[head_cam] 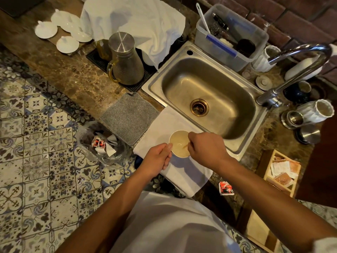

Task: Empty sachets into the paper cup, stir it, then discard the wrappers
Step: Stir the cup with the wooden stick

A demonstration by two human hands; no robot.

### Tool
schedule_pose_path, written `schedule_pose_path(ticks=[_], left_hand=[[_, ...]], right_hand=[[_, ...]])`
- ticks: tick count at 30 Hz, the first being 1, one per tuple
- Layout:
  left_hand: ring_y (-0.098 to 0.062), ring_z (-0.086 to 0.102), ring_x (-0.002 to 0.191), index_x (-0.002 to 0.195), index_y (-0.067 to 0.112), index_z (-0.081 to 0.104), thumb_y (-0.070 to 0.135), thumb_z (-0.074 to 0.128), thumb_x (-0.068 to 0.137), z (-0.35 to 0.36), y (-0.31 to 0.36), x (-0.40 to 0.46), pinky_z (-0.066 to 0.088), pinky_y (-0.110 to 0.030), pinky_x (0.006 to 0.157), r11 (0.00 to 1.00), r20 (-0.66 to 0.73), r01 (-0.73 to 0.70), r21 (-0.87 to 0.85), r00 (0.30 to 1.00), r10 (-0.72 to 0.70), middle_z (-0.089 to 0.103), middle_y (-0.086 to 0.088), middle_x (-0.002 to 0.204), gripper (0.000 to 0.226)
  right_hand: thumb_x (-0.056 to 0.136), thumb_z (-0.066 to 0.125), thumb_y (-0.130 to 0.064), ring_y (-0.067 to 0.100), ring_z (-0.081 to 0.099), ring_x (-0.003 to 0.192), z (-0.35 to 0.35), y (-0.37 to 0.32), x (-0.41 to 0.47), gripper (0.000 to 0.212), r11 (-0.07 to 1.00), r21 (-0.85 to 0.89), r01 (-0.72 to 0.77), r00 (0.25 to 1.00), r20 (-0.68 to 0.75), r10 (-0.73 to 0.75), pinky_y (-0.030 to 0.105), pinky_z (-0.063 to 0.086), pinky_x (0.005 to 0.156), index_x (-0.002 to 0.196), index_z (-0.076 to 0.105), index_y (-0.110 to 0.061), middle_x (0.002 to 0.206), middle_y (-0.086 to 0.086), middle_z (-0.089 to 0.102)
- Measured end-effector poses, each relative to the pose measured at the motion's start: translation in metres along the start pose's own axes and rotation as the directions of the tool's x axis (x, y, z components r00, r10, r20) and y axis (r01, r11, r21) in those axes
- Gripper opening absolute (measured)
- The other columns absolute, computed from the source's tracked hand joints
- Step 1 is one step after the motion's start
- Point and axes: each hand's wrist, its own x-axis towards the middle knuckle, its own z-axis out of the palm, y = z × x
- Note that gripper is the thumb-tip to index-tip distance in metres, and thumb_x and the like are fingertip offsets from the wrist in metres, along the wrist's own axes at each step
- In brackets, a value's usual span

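The white paper cup (177,142) stands on a white cloth (182,172) at the counter's front edge, holding pale liquid. My left hand (157,157) grips the cup's left side. Over the cup's right rim my right hand (206,148) pinches a thin wooden stirrer (185,146) whose tip dips into the liquid. A torn red sachet wrapper (225,188) lies on the counter under my right forearm. On the floor to the left stands a bin (102,143) lined with clear plastic, with several red and white wrappers inside.
A steel sink (207,99) sits just behind the cup, its tap (299,70) at right. A grey mat (129,116), a metal jug (125,59) and a white draped cloth are at left. A wooden box of sachets (282,172) is at right.
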Motion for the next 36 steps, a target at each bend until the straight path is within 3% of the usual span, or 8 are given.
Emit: schedule_pose_path(ticks=[9,14,17,20,24,28,32,36], left_hand=[[-0.012,0.038,0.042,0.077,0.007,0.053,0.032,0.048,0.105,-0.001,-0.002,0.000,0.033,-0.021,0.043,1.000,-0.004,-0.006,0.006,1.000,0.006,0.045,0.000,0.048,0.038],[-0.013,0.038,0.043,0.078,0.007,0.054,0.034,0.048,0.105,-0.001,-0.003,0.001,0.032,-0.024,0.044,1.000,0.004,-0.008,0.005,1.000,0.008,0.045,-0.001,0.050,0.038],[-0.013,0.038,0.043,0.078,0.006,0.054,0.034,0.048,0.104,-0.001,-0.002,0.001,0.032,-0.024,0.044,1.000,0.000,-0.002,0.009,1.000,0.002,0.045,-0.001,0.050,0.039],[-0.012,0.038,0.043,0.077,0.007,0.054,0.035,0.049,0.104,-0.002,-0.003,0.001,0.032,-0.023,0.044,1.000,-0.006,-0.001,0.001,1.000,0.001,0.045,-0.001,0.049,0.039],[-0.013,0.039,0.044,0.074,0.011,0.053,0.034,0.048,0.104,-0.003,-0.004,-0.001,0.033,-0.023,0.044,1.000,-0.003,-0.012,0.018,1.000,0.012,0.046,0.001,0.049,0.039],[-0.014,0.039,0.046,0.074,0.011,0.054,0.034,0.046,0.105,-0.003,-0.001,-0.002,0.033,-0.025,0.044,0.999,-0.004,-0.019,0.048,1.000,0.019,0.047,0.000,0.050,0.040],[-0.013,0.040,0.045,0.074,0.012,0.054,0.034,0.045,0.105,-0.003,0.002,-0.004,0.034,-0.025,0.044,0.998,-0.001,-0.007,0.060,1.000,0.008,0.047,0.001,0.050,0.040],[-0.012,0.039,0.045,0.078,0.008,0.053,0.033,0.044,0.106,-0.002,0.006,-0.006,0.035,-0.022,0.044,0.997,-0.004,-0.002,0.078,1.000,0.003,0.046,-0.001,0.052,0.039]], right_hand=[[0.095,0.050,-0.032,0.034,0.065,0.077,-0.002,-0.006,0.004,0.016,0.996,0.077,0.051,0.998,0.024,-0.053,0.029,0.031,0.054,0.090,0.060,-0.020,0.082,0.006,0.069],[0.097,0.048,-0.030,0.033,0.066,0.073,-0.002,0.004,0.004,0.016,1.000,0.010,0.022,0.998,-0.054,-0.022,0.029,0.037,0.052,0.095,0.059,-0.019,0.081,0.006,0.069],[0.095,0.048,-0.032,0.033,0.065,0.072,0.004,0.004,-0.001,0.016,0.993,0.106,0.044,0.999,0.000,-0.044,0.031,0.041,0.054,0.091,0.058,-0.019,0.079,0.007,0.068],[0.094,0.051,-0.034,0.029,0.063,0.069,0.003,0.006,-0.004,0.018,0.958,0.282,-0.050,0.997,-0.045,0.066,0.033,0.044,0.054,0.086,0.059,-0.020,0.075,0.004,0.068],[0.089,0.061,-0.026,0.017,0.057,0.061,-0.004,0.021,-0.007,0.017,0.787,0.591,-0.179,0.964,-0.056,0.261,0.034,0.044,0.057,0.075,0.063,-0.018,0.062,-0.003,0.061],[0.093,0.063,-0.017,0.013,0.053,0.058,-0.011,0.045,-0.024,0.016,0.551,0.806,-0.214,0.930,-0.004,0.367,0.031,0.042,0.059,0.079,0.070,-0.017,0.064,0.010,0.064],[0.097,0.063,-0.025,0.016,0.056,0.059,0.005,0.065,-0.054,0.019,0.437,0.837,-0.330,0.881,0.107,0.460,0.038,0.046,0.061,0.083,0.072,-0.015,0.068,0.009,0.067],[0.100,0.060,-0.020,0.010,0.048,0.050,0.013,0.074,-0.091,0.029,0.272,0.887,-0.374,0.843,0.202,0.499,0.031,0.039,0.059,0.077,0.067,-0.004,0.061,0.008,0.056]])
